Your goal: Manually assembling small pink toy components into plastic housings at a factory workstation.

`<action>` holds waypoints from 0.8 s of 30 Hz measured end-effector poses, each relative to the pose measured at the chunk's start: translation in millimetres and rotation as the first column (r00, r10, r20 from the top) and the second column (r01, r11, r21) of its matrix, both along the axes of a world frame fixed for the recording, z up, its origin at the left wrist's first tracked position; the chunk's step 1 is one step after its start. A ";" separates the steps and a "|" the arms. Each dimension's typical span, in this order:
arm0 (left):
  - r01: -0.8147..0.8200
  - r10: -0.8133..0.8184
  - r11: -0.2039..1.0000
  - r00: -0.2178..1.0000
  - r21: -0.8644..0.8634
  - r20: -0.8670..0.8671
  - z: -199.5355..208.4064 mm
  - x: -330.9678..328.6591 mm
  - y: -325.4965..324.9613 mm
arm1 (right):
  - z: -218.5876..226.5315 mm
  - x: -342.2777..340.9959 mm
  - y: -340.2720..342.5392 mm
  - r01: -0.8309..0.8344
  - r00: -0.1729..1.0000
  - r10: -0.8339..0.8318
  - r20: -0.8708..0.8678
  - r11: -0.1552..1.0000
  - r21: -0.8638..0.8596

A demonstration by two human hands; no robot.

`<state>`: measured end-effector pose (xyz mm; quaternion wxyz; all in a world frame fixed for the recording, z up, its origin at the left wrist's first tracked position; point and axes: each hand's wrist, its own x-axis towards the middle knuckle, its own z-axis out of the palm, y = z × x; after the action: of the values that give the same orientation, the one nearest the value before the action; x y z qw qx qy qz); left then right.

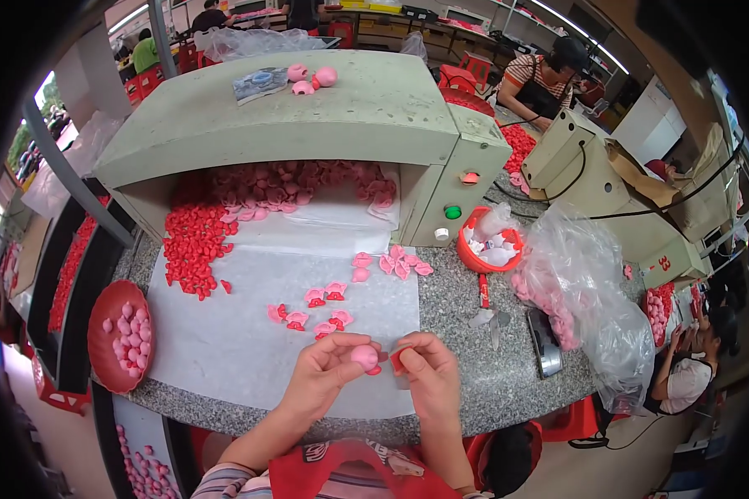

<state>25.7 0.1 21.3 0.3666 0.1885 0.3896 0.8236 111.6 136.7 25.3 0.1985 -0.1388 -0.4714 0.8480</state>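
Near the front edge of the table, my left hand (pixel 323 372) pinches a round pink plastic piece (pixel 364 358) with a bit of red at its underside. Close beside it, my right hand (pixel 431 373) is closed on a small red piece (pixel 398 361), whose exact kind I cannot make out. A narrow gap lies between the two hands. Just beyond them, several pink pieces with red parts fitted (pixel 314 297) lie on a white sheet (pixel 225 341). Farther back sit plain pink shell-like pieces (pixel 401 264).
A grey-green machine (pixel 291 125) stands ahead, its opening holding pink pieces and a pile of red pieces (pixel 193 249). To the left is a red bowl (pixel 100 366) of pink balls. On the right are a red basket (pixel 479 264), a phone (pixel 546 345) and a clear plastic bag (pixel 587 283).
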 end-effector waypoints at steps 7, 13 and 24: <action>0.138 -0.150 0.989 0.930 0.058 0.336 -6.7 -2.8 -3.3 | 5.6 -0.6 -3.1 0.010 0.996 -0.002 -0.085 0.995 0.104; 0.192 -0.223 0.974 0.903 0.118 0.368 -8.8 -1.6 -5.4 | 17.9 -4.4 -15.1 0.107 0.992 -0.047 -0.118 0.818 0.565; -0.117 0.121 0.993 0.976 0.032 -0.179 7.8 18.2 -3.1 | 12.2 -6.0 1.9 0.210 0.977 -0.211 -0.038 0.977 -0.022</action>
<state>43.9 -2.9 29.1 0.2777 0.2425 0.4230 0.8278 105.7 138.6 37.5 0.2951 -0.1727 -0.4424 0.8291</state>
